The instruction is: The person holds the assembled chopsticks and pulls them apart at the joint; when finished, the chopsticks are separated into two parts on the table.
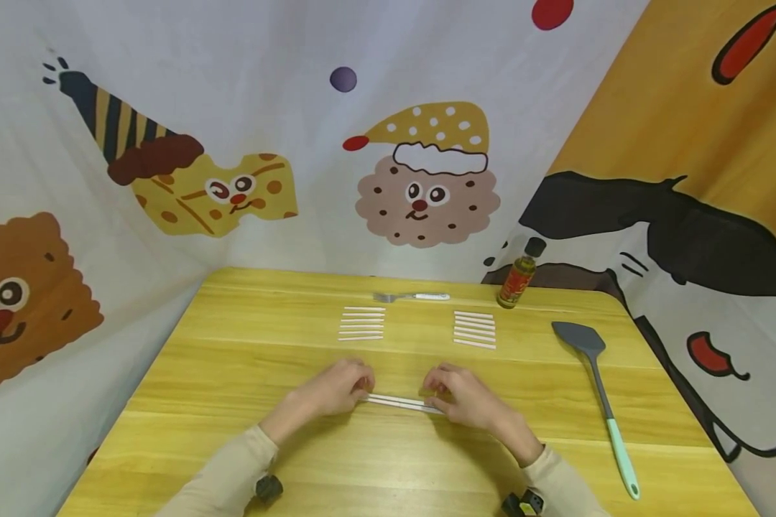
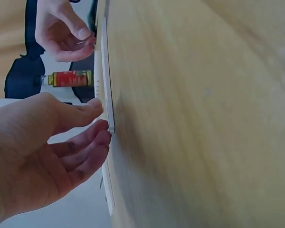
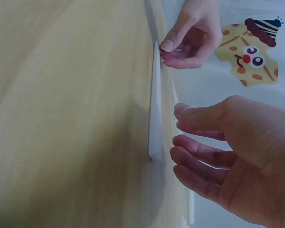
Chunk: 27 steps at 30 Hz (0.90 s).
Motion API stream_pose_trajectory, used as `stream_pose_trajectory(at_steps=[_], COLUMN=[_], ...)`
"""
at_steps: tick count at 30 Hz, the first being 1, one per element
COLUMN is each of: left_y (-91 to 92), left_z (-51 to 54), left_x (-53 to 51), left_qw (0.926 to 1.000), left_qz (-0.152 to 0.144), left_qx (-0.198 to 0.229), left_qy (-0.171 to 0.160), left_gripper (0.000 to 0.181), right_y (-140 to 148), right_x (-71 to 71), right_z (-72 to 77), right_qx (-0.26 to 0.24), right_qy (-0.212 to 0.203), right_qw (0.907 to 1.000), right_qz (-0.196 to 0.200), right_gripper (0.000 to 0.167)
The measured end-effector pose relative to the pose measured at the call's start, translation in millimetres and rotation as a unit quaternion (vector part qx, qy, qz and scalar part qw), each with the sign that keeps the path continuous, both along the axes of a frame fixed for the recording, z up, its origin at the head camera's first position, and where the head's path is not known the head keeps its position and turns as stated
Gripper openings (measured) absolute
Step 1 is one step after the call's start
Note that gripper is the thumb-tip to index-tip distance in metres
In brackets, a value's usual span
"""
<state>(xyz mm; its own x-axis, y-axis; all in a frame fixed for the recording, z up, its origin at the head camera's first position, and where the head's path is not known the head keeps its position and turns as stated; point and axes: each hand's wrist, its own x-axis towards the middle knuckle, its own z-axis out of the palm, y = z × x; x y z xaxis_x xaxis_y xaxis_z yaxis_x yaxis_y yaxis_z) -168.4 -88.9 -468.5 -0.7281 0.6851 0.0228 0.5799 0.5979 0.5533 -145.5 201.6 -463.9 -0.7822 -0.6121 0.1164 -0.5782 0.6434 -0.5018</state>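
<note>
Thin white sticks point(image 1: 397, 403) lie on the wooden table in two close lines, spanning the gap between the hands. At their left end is my left hand point(image 1: 339, 388), its thumb and fingers loosely curved beside the stick's end. In the left wrist view a gap shows between thumb and fingertips, with nothing clearly held. My right hand point(image 1: 465, 395) hovers by the right end, its fingers bent and apart. The right wrist view shows the near end of a stick point(image 3: 155, 114) resting on the table, apart from the right fingertips point(image 3: 177, 153).
Behind the hands lie two rows of white sticks, a left row point(image 1: 362, 325) and a right row point(image 1: 475, 330). A fork point(image 1: 414, 296) lies farther back beside an upright sauce bottle point(image 1: 516, 278). On the right rests a grey spatula point(image 1: 600, 380) with a green handle.
</note>
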Motion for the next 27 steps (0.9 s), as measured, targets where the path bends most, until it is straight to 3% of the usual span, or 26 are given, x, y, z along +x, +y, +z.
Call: stream_pose_trajectory(at_steps=[13,27], left_y=[3.0,8.2], left_z=[-4.2,-7.4], left_x=[-1.1,-1.7], left_qw=[0.9999,0.9994], left_qz=[0.008,0.025], left_qx=[0.004,-0.011], left_qy=[-0.008,0.020], left_gripper=[0.011,0.009], right_y=[0,-1], right_x=[1.4,-1.8], right_z=[-10.2,-18.3], right_qx=[-0.009,-0.002], right_qy=[-0.012,0.039], right_qw=[0.9999,0.9992], right_qz=[0.003,-0.011], right_gripper=[0.010,0.009])
